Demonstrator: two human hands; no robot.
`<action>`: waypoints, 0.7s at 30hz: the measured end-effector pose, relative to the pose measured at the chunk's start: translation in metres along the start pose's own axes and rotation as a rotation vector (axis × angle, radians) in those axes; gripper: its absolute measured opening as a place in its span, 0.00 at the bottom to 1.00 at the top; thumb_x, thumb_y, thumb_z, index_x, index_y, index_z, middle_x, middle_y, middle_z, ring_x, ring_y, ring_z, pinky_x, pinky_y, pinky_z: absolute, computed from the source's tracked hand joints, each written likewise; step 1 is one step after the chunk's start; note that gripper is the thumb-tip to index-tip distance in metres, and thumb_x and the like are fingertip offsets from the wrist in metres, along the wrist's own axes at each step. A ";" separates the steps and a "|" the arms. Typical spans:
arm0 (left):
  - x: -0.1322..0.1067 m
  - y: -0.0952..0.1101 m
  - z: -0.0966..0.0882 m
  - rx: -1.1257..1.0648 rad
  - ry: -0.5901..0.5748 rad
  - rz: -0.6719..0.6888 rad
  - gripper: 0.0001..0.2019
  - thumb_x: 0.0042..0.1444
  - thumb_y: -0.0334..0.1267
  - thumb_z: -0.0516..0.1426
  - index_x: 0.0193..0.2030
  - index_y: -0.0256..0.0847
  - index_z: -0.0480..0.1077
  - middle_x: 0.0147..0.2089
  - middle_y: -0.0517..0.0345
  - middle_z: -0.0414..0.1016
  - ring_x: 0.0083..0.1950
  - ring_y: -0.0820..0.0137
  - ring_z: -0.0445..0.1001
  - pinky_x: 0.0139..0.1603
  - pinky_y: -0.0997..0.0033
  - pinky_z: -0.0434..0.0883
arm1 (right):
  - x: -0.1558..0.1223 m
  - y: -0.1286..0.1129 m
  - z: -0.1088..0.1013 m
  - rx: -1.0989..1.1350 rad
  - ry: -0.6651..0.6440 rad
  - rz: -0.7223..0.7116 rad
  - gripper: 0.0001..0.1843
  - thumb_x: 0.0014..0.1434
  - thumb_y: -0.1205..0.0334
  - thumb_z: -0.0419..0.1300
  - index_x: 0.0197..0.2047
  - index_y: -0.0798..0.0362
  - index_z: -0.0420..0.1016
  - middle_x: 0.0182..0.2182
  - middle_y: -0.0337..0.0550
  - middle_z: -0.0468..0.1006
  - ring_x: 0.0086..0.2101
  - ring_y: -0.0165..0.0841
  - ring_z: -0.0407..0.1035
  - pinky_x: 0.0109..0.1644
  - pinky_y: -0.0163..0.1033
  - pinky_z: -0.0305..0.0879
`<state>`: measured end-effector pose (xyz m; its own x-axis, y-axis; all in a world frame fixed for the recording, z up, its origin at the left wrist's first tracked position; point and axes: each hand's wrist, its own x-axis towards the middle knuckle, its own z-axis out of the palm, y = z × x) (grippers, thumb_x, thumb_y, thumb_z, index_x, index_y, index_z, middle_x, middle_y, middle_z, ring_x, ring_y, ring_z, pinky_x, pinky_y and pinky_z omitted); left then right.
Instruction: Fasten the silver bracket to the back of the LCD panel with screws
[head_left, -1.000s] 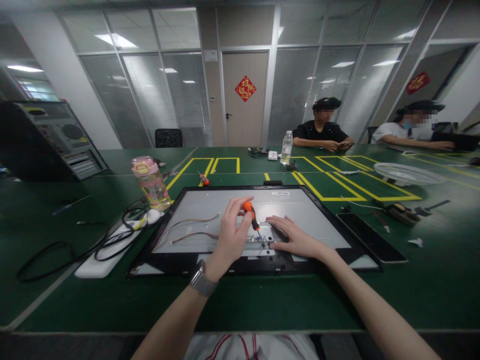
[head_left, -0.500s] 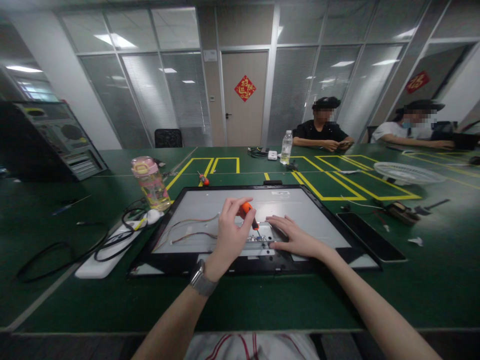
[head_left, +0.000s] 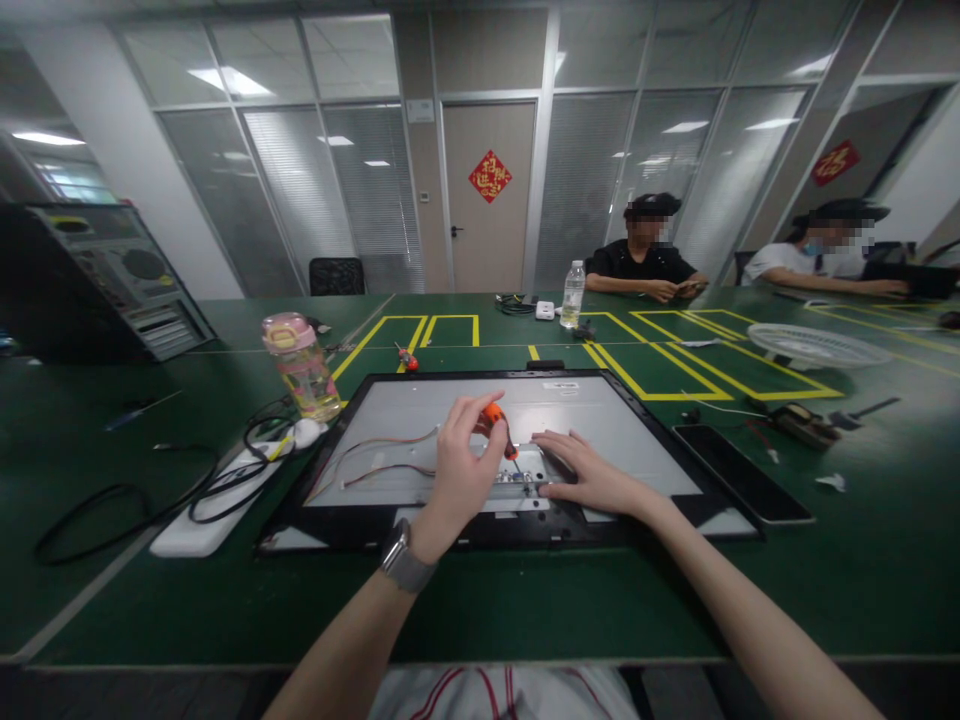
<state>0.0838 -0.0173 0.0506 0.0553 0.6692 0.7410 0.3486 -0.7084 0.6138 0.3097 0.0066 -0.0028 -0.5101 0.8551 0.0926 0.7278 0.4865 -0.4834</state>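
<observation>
Nearest, the green bench (head_left: 570, 610) is supporting a broad, flat display panel (head_left: 645, 440) with a light-grey metal back and a black frame. It is looking stiff but probably fragile underneath, so its 2 side edges are likely offering the safest hold.

On the panel's near half, the left hand (head_left: 466, 455) is grasping a short orange-and-black screwdriver (head_left: 493, 412) between thumb and curled fingers. The screwdriver is seeming light and rigid, its thick handle inviting the grip; the slim shaft could be slipping if pinched there. It is sitting on the palm's inner side, tilting, its shaft pointing down at a silver metal bracket (head_left: 529, 462).

The right hand (head_left: 589, 475) is lying spread, gripping nothing, just right of the bracket; whether its thumb is touching the bracket, I cannot tell.

Farther off, a small red-handled tool (head_left: 408, 360) is lying beyond the panel, well apart from both hands.
</observation>
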 end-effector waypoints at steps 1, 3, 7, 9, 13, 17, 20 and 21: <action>0.000 0.000 0.000 0.012 0.012 -0.003 0.13 0.60 0.32 0.55 0.51 0.41 0.71 0.39 0.58 0.68 0.37 0.72 0.71 0.40 0.71 0.73 | 0.000 0.000 0.000 0.001 0.001 -0.004 0.41 0.56 0.38 0.59 0.67 0.49 0.57 0.66 0.51 0.59 0.67 0.46 0.48 0.70 0.60 0.33; 0.000 0.000 0.000 0.018 0.020 -0.002 0.13 0.59 0.34 0.57 0.51 0.42 0.72 0.40 0.57 0.67 0.39 0.72 0.71 0.42 0.70 0.73 | 0.000 0.001 0.000 0.002 0.004 -0.010 0.41 0.56 0.38 0.59 0.67 0.48 0.57 0.66 0.51 0.59 0.67 0.47 0.48 0.70 0.61 0.33; 0.000 -0.001 0.001 -0.101 -0.049 -0.029 0.16 0.61 0.31 0.52 0.55 0.43 0.70 0.46 0.54 0.70 0.46 0.69 0.73 0.46 0.68 0.73 | 0.000 0.000 0.000 0.004 0.004 -0.011 0.41 0.56 0.38 0.59 0.67 0.47 0.58 0.66 0.51 0.60 0.66 0.47 0.48 0.70 0.61 0.33; 0.000 -0.002 0.001 -0.125 -0.062 -0.051 0.16 0.61 0.31 0.53 0.55 0.43 0.70 0.43 0.55 0.72 0.43 0.69 0.73 0.45 0.69 0.73 | 0.000 -0.001 -0.001 0.007 0.003 -0.013 0.41 0.56 0.37 0.59 0.67 0.47 0.57 0.66 0.50 0.60 0.66 0.47 0.48 0.70 0.61 0.33; 0.000 -0.001 0.002 -0.088 -0.044 -0.051 0.15 0.59 0.34 0.57 0.53 0.44 0.70 0.41 0.56 0.70 0.40 0.70 0.72 0.43 0.69 0.73 | 0.000 -0.002 -0.001 0.000 -0.004 -0.006 0.41 0.56 0.38 0.59 0.67 0.48 0.57 0.66 0.51 0.59 0.67 0.46 0.48 0.70 0.60 0.33; 0.000 -0.002 0.003 -0.154 -0.086 -0.047 0.20 0.59 0.29 0.53 0.58 0.42 0.66 0.47 0.53 0.71 0.47 0.68 0.73 0.47 0.68 0.72 | 0.001 -0.001 -0.001 -0.005 -0.008 0.001 0.41 0.56 0.38 0.59 0.66 0.50 0.58 0.66 0.52 0.58 0.67 0.47 0.48 0.70 0.60 0.34; -0.002 -0.003 0.004 -0.130 -0.079 -0.038 0.20 0.58 0.29 0.55 0.57 0.43 0.67 0.43 0.55 0.71 0.42 0.70 0.73 0.46 0.69 0.73 | 0.001 0.000 0.000 -0.010 -0.003 -0.011 0.41 0.56 0.38 0.59 0.66 0.49 0.58 0.66 0.52 0.59 0.66 0.47 0.48 0.70 0.61 0.34; -0.002 -0.003 0.004 -0.113 -0.077 -0.032 0.19 0.57 0.29 0.56 0.56 0.43 0.67 0.41 0.56 0.71 0.41 0.71 0.73 0.45 0.69 0.73 | 0.001 0.000 0.000 -0.010 -0.001 -0.016 0.40 0.56 0.38 0.59 0.67 0.48 0.58 0.66 0.52 0.59 0.66 0.47 0.49 0.69 0.62 0.34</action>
<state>0.0865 -0.0159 0.0463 0.1186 0.7038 0.7004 0.2443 -0.7044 0.6664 0.3092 0.0073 -0.0028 -0.5217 0.8473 0.0995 0.7244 0.5016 -0.4730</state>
